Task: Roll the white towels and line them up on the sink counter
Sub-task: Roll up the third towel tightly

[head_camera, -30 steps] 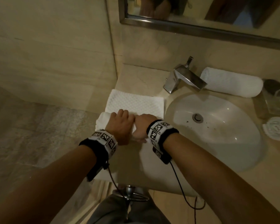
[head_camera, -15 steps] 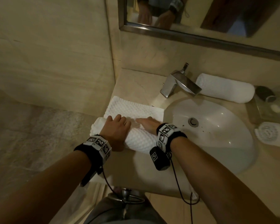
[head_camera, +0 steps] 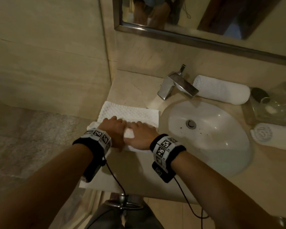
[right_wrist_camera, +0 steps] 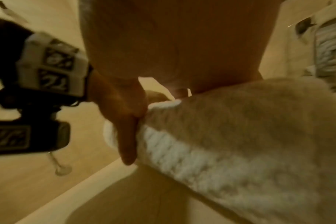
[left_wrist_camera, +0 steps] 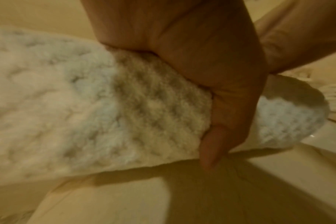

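While both hands are pressing down side by side on it, the white waffle-textured towel [head_camera: 135,113] is lying half rolled on the beige stone tabletop [head_camera: 135,86], just left of the white oval sink basin [head_camera: 221,146]. Its rolled part is sitting under the palms and its flat part is stretching away toward the wall. The left hand [head_camera: 113,129] is curling over the roll, with its thumb wrapped down the near side, as the left wrist view shows. The right hand [head_camera: 141,134] is lying over the roll with its fingers spread forward; the right wrist view is too blurred to tell how tightly it is gripping. Behind the basin, a finished rolled white towel [head_camera: 221,90] is lying right of the chrome angular faucet [head_camera: 177,85]. Another rolled white towel [head_camera: 271,136] is sitting at the right edge, near a clear glass tray [head_camera: 274,103].
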A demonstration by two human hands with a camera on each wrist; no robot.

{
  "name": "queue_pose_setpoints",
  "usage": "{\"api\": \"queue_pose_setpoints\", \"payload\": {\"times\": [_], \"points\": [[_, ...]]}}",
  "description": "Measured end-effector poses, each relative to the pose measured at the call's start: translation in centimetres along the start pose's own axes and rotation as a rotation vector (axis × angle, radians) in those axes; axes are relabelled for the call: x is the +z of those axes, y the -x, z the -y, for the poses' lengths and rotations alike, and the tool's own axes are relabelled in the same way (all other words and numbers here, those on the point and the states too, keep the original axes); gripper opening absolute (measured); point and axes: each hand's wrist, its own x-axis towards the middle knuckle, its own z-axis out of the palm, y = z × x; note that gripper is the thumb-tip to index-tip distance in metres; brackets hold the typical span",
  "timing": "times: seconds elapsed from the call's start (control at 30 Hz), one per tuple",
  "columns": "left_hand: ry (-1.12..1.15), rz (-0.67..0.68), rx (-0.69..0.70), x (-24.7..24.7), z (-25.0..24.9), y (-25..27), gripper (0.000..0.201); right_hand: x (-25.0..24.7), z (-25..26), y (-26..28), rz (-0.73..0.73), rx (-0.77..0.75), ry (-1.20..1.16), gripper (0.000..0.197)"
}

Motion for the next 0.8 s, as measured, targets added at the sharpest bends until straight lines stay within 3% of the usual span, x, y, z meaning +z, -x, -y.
{"api": "queue_pose_setpoints", "payload": {"times": [0.13, 0.23, 0.37, 0.47, 0.6, 0.7, 0.8], "points": [[0.031, 0.093, -0.034, -0.7, 0.0, -0.7, 0.086, 1.4, 0.2, 0.4, -0.051, -0.082, 0.261, 0.111], [0.018, 0.06, -0.026, -0.6, -0.3, -0.3, 0.085, 1.3, 0.1, 0.0, -0.103, -0.062, 0.242, 0.1], [-0.171, -0.173, 0.09, 1.0, -0.2, 1.0, 0.074, 0.3, 0.0, -0.4, -0.118, -0.036, 0.181, 0.085], [-0.248, -0.218, 0.114, 1.6, 0.1, 1.1, 0.06, -0.4, -0.1, -0.8, -0.074, -0.014, 0.136, 0.084], [-0.12, -0.156, 0.018, 0.4, -0.3, -0.5, 0.072, -0.7, 0.2, -0.9, -0.082, 0.0, 0.199, 0.093], [-0.058, -0.038, -0.018, -0.8, 0.0, -1.9, 0.082, 0.3, 0.9, -0.5, -0.188, -0.004, 0.372, 0.088], [-0.073, 0.007, -0.017, -1.6, 0.0, -2.5, 0.084, 1.5, 1.0, -0.4, -0.271, 0.015, 0.377, 0.092]]}}
